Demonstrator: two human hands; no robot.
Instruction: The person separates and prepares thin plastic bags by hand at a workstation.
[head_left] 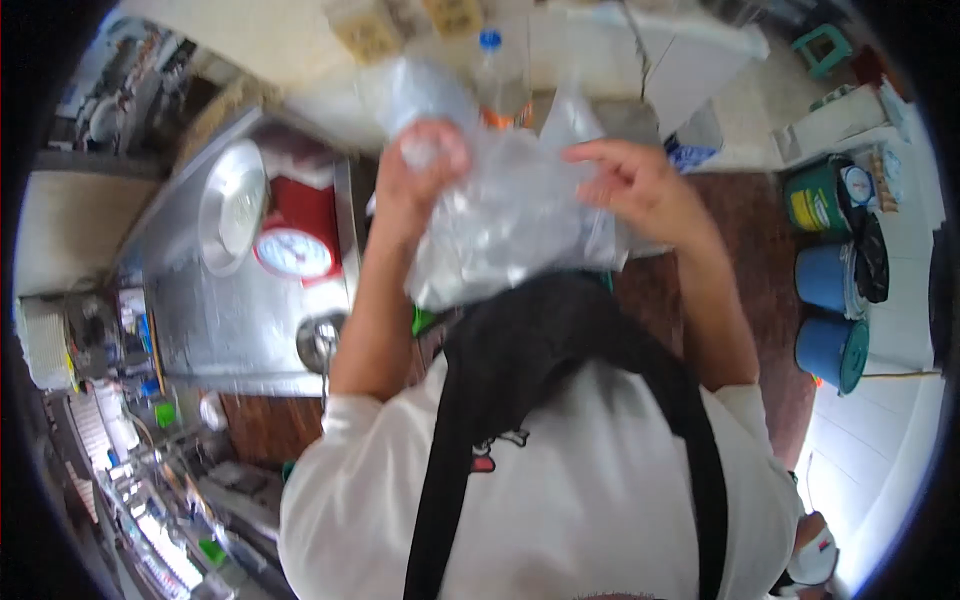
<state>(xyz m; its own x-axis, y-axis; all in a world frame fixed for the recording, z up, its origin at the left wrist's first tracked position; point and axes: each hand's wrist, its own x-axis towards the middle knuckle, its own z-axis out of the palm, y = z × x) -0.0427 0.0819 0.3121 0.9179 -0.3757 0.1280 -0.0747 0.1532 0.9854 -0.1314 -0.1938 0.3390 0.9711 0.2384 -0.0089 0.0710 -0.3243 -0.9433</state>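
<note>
Bag of clear plastic [500,225], gathered at the left, loose toward the right

Through the head camera I see the bag held up in front of the black apron [560,325], just past the right edge of the steel bench [205,325], so no surface appears to carry it. The left hand [425,165] has its fingers curled in on the film near the bag's upper left; motion blur hides exactly how many folds are caught. The right hand [630,190] comes in from the opposite side, fingers loosely parted, forefinger nearly straight and pointing at the bag's upper right border. Whether its tips touch the film, I cannot tell.

The relation I would steer by is that right side. From the left grip, the bag spreads rightward and down toward the apron; from the right hand, it lies to the left. Its long axis is hard to fix in such crumpled film, but I read it as slanting from the lower left corner up toward the right fingers. The left hand is the nearer one, being already on the plastic.

Beyond the hands stands a blue-capped bottle [498,75]. A red dial scale [312,215] sits by the steel bench's right edge, clear of the left forearm.
</note>
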